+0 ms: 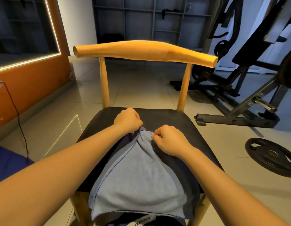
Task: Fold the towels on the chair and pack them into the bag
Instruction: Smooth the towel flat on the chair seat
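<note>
I have the left grip (pixel 127 120) and the right grip (pixel 171 141) close together over the middle of the chair seat (pixel 182 121). Each is curled and pinching the far edge of the light blue towel (pixel 138 181). The towel lies on the seat and fans out toward me, and its near edge hangs over the seat's front rim. My main worry is that overhang: if I lift or drag the far edge, I judge the hanging weight could pull the whole cloth off onto the floor. Both pinches look shallow, right at the hem, so either one could slip. The cloth is also bunched between them, which would make the fold crooked. At the bottom edge I see a dark thing with a white lettered strip (pixel 142 221), but I cannot tell whether it is the bag.
</note>
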A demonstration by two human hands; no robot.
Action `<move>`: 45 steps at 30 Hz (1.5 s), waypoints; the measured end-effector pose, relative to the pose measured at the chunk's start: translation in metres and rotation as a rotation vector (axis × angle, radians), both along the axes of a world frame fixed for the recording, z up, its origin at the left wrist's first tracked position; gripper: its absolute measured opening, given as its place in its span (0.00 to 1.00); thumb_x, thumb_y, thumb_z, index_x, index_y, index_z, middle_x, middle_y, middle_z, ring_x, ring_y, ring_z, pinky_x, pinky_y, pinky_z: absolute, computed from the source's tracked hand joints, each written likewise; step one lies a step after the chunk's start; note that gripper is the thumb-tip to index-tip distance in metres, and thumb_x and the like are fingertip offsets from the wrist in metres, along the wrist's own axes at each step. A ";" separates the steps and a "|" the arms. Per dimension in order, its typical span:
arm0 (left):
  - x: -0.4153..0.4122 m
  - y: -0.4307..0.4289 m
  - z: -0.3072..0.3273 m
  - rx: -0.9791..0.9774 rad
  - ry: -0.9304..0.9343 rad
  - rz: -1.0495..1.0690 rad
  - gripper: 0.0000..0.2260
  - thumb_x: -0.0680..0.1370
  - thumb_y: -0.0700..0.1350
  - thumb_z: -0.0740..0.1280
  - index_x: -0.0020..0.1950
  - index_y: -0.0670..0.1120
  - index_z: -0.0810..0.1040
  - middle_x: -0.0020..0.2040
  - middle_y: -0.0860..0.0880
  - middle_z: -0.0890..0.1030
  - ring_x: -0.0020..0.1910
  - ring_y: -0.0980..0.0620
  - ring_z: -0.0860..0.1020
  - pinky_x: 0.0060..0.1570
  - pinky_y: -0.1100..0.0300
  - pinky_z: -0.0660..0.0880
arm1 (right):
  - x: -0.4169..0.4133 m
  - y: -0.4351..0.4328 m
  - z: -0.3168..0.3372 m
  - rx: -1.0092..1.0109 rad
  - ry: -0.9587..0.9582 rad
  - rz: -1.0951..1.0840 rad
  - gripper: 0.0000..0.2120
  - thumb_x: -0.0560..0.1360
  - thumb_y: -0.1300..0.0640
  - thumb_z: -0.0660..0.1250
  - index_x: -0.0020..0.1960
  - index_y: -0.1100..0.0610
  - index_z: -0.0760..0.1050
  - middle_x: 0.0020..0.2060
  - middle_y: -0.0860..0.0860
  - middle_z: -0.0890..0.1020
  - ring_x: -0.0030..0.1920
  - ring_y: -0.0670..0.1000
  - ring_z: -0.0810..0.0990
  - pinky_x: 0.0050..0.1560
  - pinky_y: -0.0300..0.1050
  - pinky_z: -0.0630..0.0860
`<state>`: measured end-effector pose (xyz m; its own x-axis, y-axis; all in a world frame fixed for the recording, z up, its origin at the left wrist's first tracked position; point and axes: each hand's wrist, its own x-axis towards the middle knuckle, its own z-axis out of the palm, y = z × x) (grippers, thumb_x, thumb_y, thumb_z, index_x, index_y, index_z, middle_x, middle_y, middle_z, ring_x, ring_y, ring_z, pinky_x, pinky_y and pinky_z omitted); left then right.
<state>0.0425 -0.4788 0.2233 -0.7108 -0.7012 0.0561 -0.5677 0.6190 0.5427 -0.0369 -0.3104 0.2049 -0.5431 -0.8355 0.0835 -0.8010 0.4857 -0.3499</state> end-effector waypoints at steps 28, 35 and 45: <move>0.068 -0.013 0.019 0.840 0.614 0.268 0.04 0.78 0.39 0.72 0.51 0.40 0.82 0.43 0.44 0.85 0.39 0.50 0.83 0.40 0.57 0.82 | 0.014 0.008 0.028 -0.216 0.126 0.117 0.10 0.76 0.44 0.72 0.45 0.49 0.77 0.47 0.44 0.72 0.43 0.48 0.75 0.44 0.47 0.77; 0.097 -0.036 0.028 1.227 0.794 0.363 0.07 0.82 0.41 0.64 0.44 0.42 0.77 0.36 0.47 0.78 0.35 0.50 0.77 0.41 0.59 0.78 | 0.010 0.027 0.029 -0.262 0.233 0.136 0.08 0.78 0.47 0.70 0.44 0.50 0.75 0.40 0.44 0.77 0.41 0.47 0.75 0.43 0.50 0.80; 0.093 -0.022 0.042 1.233 0.860 0.142 0.07 0.81 0.45 0.69 0.55 0.42 0.80 0.51 0.43 0.85 0.52 0.45 0.83 0.61 0.50 0.79 | -0.002 0.021 0.043 -0.583 -0.565 -0.177 0.09 0.76 0.54 0.74 0.42 0.56 0.76 0.41 0.61 0.82 0.42 0.57 0.81 0.44 0.54 0.78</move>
